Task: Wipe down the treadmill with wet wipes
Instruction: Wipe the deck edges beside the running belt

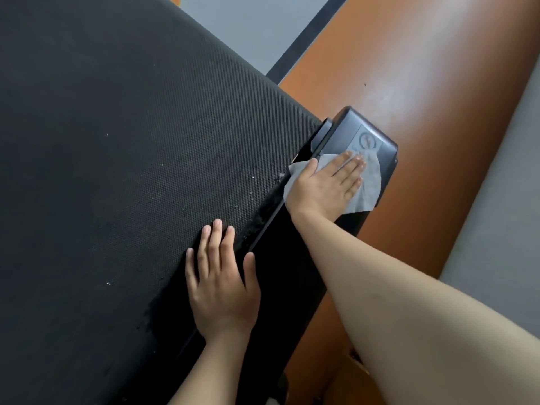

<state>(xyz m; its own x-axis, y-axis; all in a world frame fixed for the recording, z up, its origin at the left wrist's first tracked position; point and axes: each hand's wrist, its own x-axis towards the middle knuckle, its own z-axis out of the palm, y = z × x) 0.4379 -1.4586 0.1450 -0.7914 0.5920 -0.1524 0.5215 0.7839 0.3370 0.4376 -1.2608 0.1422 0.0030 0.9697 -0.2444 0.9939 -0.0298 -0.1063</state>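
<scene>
The treadmill's black textured belt (131, 171) fills the left of the view, with small white specks on it. Along its right edge runs a black side rail (295, 276) that ends in a dark grey plastic end cap (362, 133). My right hand (324, 185) lies flat with straight fingers on a pale grey wet wipe (369, 188), pressing it onto the end cap and the rail's end. My left hand (222, 285) rests flat on the belt's right edge, fingers straight and slightly spread, holding nothing.
An orange floor strip (438, 97) runs beside the treadmill on the right. Grey floor (502, 229) lies beyond it at the far right and at the top middle, with a dark stripe (306, 39) between. Dust and crumbs sit along the belt's edge (263, 211).
</scene>
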